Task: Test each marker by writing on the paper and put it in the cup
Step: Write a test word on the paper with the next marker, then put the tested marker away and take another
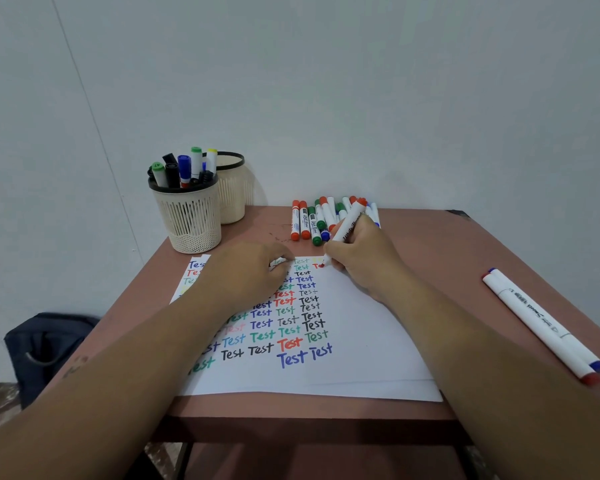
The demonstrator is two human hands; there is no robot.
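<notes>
Gripped in my right hand [355, 252], a red marker [347, 230] stands tilted, tip touching the paper [361, 341] at the top of the rows of "Test". My left hand [246, 271] rests on the sheet, fingers curled round a small white object, unidentifiable. Marker-filled cup [191, 216] stands far left; loose markers [321, 220] lie just beyond.

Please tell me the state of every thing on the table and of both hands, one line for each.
right hand: grips the red marker, tip on the paper
left hand: rests on the paper, pinches a small white thing, maybe the cap
front cup: upright, holds markers
back cup: upright, contents hidden
marker pile: lying capped
two long markers: lying capped, side by side
</notes>
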